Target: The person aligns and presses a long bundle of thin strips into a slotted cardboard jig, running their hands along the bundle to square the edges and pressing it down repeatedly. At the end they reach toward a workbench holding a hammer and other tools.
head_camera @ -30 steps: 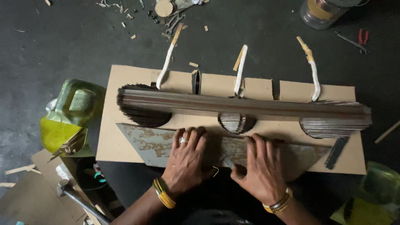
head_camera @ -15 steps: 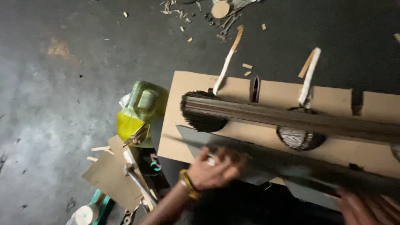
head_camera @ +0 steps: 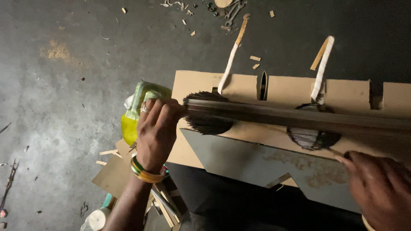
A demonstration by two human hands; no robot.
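Head view showed a long dark bundle of thin strips lying across a notched cardboard sheet, its long axis running left to right and tilted slightly down toward the right. The left hand was closed around the bundle's left end. The right hand sat just below its right stretch, fingers curled; whether it gripped anything could not be told. 2 white-wrapped sticks rose behind, and a yellow-green jug stood beside the left hand.
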